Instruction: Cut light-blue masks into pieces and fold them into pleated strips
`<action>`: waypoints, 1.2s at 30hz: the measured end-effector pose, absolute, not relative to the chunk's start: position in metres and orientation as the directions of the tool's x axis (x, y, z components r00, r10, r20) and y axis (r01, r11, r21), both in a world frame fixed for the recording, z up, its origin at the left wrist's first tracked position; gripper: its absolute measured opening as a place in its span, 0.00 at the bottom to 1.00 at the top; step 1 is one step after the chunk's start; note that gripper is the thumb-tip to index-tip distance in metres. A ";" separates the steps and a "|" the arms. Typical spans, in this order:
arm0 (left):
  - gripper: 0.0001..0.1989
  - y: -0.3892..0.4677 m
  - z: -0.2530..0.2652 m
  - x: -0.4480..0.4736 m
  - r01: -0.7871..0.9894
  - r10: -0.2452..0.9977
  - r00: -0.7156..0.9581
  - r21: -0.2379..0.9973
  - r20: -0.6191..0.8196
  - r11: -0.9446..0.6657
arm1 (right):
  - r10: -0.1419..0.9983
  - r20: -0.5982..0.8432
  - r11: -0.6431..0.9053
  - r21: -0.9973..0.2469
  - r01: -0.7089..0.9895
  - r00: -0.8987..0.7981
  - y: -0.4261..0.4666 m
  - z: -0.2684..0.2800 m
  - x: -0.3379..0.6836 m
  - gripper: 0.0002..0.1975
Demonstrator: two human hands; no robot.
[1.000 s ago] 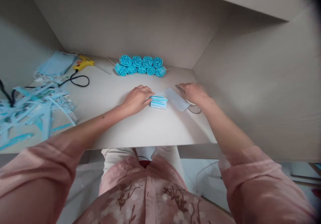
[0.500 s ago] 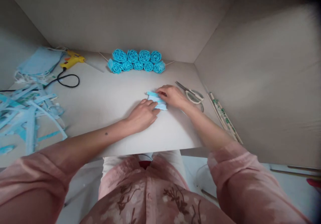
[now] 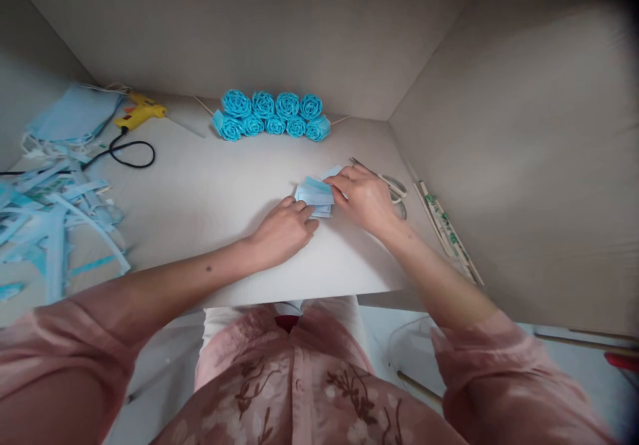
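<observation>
A small pleated piece of light-blue mask fabric [image 3: 315, 193] lies on the table in front of me, several folded layers showing. My left hand [image 3: 287, 231] rests at its lower left, fingers curled and closed on that edge. On the other side, my right hand [image 3: 364, 195] pinches the fabric's upper right part between thumb and fingers. A lighter flap sticks up beside the right fingertips. Partly hidden behind the right hand are scissors [image 3: 398, 189] with pale handles.
Several blue fabric roses [image 3: 274, 114] stand in two rows at the back. To the left are a yellow glue gun [image 3: 140, 112] with a black cord, a stack of blue masks [image 3: 74, 116] and cut blue strips [image 3: 57, 232]. Thin sticks [image 3: 449, 232] lie along the right wall.
My right hand has moved to the right, drawing the fabric's upper layer with it, so the piece looks more spread. My left hand has stayed almost in place.
</observation>
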State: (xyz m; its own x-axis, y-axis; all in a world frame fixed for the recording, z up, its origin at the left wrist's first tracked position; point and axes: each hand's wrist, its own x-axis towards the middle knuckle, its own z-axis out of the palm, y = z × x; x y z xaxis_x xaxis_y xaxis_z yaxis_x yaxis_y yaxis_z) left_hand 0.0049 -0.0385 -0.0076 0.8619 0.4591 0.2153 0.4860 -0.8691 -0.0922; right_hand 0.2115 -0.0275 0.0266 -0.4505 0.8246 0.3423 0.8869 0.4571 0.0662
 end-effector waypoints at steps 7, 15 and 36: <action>0.11 -0.037 -0.006 0.003 0.500 0.481 0.848 -0.035 0.225 -0.865 | 0.849 0.152 0.519 -0.051 0.853 -0.507 -0.035 0.017 0.208 0.13; 0.13 -0.035 -0.001 0.002 0.554 0.515 0.781 -0.012 0.352 -0.832 | 0.905 0.179 0.425 -0.321 0.847 -0.386 -0.013 0.037 0.207 0.12; 0.08 -0.010 -0.011 -0.003 0.608 0.748 0.543 0.434 0.383 -0.664 | 0.858 -0.245 0.346 -0.375 0.860 -0.452 0.031 0.026 0.200 0.08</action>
State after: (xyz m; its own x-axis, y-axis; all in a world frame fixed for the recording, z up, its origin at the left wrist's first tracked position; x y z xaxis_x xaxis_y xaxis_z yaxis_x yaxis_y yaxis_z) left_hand -0.0029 -0.0102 -0.0110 0.5426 0.7475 0.3831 0.6084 -0.6642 0.4344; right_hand 0.1998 0.0306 0.0256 -0.4522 0.8576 -0.2449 0.8599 0.3463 -0.3750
